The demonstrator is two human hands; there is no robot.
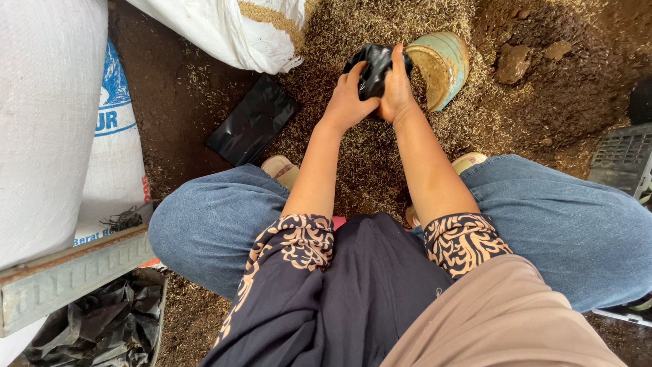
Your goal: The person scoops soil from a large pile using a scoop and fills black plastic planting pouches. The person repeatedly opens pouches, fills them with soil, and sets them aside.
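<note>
Both of my hands hold a small black plastic bag (374, 68) out in front of my knees. My left hand (348, 100) grips its left side and my right hand (398, 90) grips its right side. Just beyond the bag a pale green tin can (445, 62) lies tipped on its side on a heap of rice husks (360, 27), its open mouth facing the bag. A flat black plastic bag (252, 121) lies on the dark soil to the left of my hands.
White woven sacks (54, 115) stand at the left and another sack (231, 30) lies at the top. Crumpled black bags (95, 326) fill a container at bottom left, beside a grey metal bar (68, 275). A black plastic tray (625, 160) sits at right.
</note>
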